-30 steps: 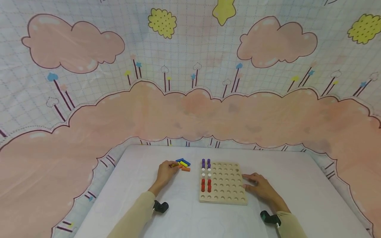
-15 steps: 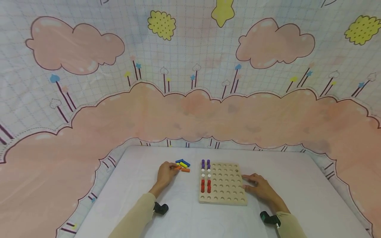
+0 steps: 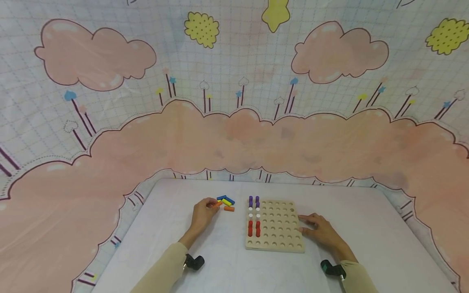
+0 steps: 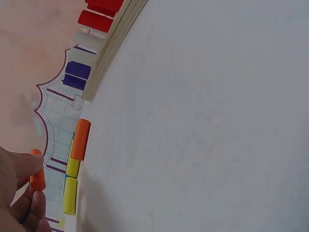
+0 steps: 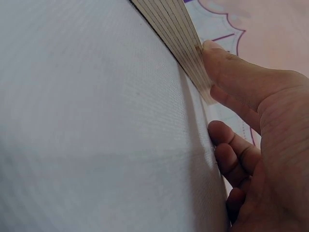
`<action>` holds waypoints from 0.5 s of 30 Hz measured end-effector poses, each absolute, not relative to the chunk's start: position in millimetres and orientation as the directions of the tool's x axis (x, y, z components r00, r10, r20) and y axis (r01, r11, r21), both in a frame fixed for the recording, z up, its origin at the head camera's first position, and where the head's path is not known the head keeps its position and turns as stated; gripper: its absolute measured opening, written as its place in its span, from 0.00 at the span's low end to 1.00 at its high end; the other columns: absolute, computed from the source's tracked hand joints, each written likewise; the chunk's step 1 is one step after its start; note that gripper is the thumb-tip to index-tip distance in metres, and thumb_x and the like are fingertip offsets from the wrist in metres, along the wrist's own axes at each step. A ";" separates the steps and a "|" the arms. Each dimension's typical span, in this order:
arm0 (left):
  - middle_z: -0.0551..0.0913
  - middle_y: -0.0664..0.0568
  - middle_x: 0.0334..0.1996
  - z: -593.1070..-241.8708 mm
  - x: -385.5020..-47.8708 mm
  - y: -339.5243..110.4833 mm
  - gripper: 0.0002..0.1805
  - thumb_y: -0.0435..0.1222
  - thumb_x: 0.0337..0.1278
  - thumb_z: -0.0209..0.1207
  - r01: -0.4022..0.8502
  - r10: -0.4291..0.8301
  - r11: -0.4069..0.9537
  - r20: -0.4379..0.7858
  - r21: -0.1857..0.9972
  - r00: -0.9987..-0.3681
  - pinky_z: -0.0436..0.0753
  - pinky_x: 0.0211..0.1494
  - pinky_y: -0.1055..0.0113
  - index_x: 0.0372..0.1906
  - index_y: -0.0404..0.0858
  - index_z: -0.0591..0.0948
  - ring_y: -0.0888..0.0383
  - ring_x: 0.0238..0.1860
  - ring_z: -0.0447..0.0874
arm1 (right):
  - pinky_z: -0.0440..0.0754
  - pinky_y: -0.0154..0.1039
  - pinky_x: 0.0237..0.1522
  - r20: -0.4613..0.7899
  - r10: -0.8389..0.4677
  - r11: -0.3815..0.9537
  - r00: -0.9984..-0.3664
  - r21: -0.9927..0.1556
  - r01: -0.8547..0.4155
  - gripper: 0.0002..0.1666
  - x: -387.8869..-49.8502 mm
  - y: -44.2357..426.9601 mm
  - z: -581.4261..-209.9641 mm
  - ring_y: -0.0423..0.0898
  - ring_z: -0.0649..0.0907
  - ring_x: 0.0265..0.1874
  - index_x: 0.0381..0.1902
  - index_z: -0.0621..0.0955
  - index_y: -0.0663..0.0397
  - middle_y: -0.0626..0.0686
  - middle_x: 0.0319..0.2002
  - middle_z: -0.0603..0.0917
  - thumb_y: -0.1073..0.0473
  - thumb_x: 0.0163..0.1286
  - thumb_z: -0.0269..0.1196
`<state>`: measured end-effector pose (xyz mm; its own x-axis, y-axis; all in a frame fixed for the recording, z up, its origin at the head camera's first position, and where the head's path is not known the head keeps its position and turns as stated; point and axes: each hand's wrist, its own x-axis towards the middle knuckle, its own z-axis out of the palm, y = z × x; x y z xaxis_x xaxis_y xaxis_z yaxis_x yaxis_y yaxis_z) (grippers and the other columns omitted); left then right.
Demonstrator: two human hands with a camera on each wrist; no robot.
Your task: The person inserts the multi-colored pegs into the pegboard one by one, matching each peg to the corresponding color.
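My left hand [image 3: 202, 213] pinches an orange peg [image 4: 37, 180] between thumb and fingers, beside the small pile of pegs. In that pile lie another orange peg [image 3: 229, 209], yellow pegs [image 4: 70, 195] and blue pegs [image 3: 230, 200]. The wooden pegboard [image 3: 280, 245] lies to the right, with two columns of upright pegs at its left side: purple [image 3: 257, 202], white [image 3: 258, 213] and red [image 3: 258, 228]. At the board's right edge rests my right hand [image 3: 322, 232], thumb and index fingertip against the side, other fingers loosely bent in the right wrist view.
Everything lies on a white-covered table [image 3: 205, 272]. A printed curtain with clouds [image 3: 234, 142] hangs behind the table's far edge. Each wrist carries a black camera, such as the left one [image 3: 194, 262].
The left hand has drawn back slightly toward the person, its fingers now pinching the orange peg just off the pile. The right hand and the pegboard stay where they were.
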<state>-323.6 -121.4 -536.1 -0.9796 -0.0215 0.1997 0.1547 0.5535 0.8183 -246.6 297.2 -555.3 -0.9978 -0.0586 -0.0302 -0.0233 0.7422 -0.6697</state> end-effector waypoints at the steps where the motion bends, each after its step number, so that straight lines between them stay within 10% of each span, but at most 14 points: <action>1: 0.85 0.48 0.38 -534.9 -322.1 -121.5 0.14 0.32 0.56 0.66 0.163 -0.015 0.555 0.205 0.816 -0.979 0.76 0.40 0.69 0.49 0.36 0.84 0.55 0.40 0.78 | 0.68 0.64 0.62 -0.030 -0.057 0.744 -0.998 -0.667 -0.022 0.31 -246.4 297.0 -555.9 0.53 0.74 0.58 0.61 0.80 0.41 0.49 0.51 0.80 0.40 0.61 0.67; 15: 0.85 0.51 0.38 -524.5 -295.9 -121.8 0.13 0.35 0.59 0.64 0.298 0.048 0.534 0.323 0.791 -0.945 0.77 0.43 0.69 0.49 0.37 0.83 0.58 0.39 0.79 | 0.67 0.65 0.62 -0.035 -0.042 0.754 -0.999 -0.657 -0.009 0.31 -241.1 292.3 -556.3 0.54 0.74 0.58 0.61 0.80 0.41 0.49 0.51 0.80 0.40 0.62 0.67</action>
